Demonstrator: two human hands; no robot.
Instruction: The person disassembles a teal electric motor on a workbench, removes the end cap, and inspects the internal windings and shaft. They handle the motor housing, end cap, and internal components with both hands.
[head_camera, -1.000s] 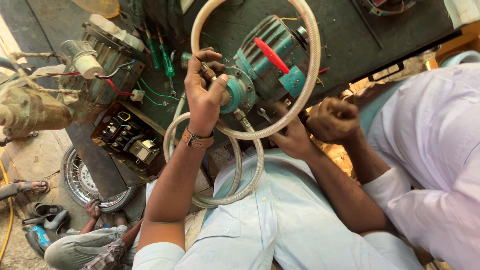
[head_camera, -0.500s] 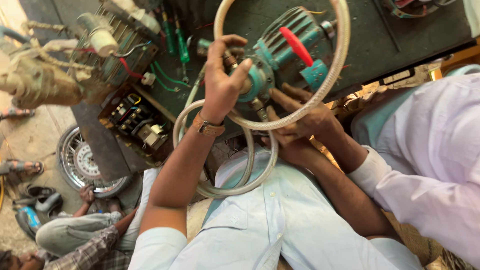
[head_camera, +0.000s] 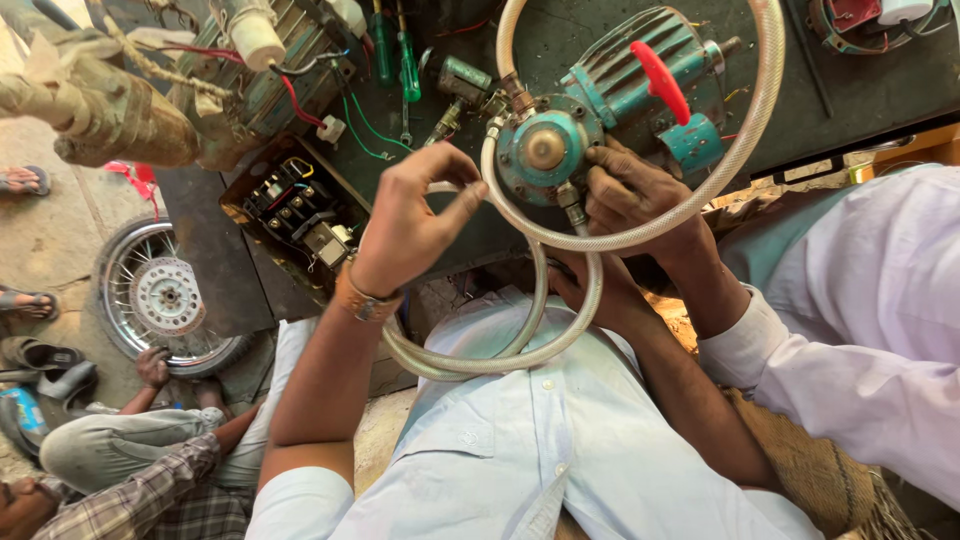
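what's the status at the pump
Left hand at hose by pump, grip unclear. Right hand mostly hidden under hose. Co-worker's hand on pump, crowding.

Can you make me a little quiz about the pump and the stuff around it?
1. What colour is the lever on top of the teal pump? A) red B) yellow C) white
2. True or false: the left hand has a band round its wrist.
3. Fill in the gap: down on the floor at the left lies a spoked ___.

Key: 1 A. 2 true. 3 wheel.
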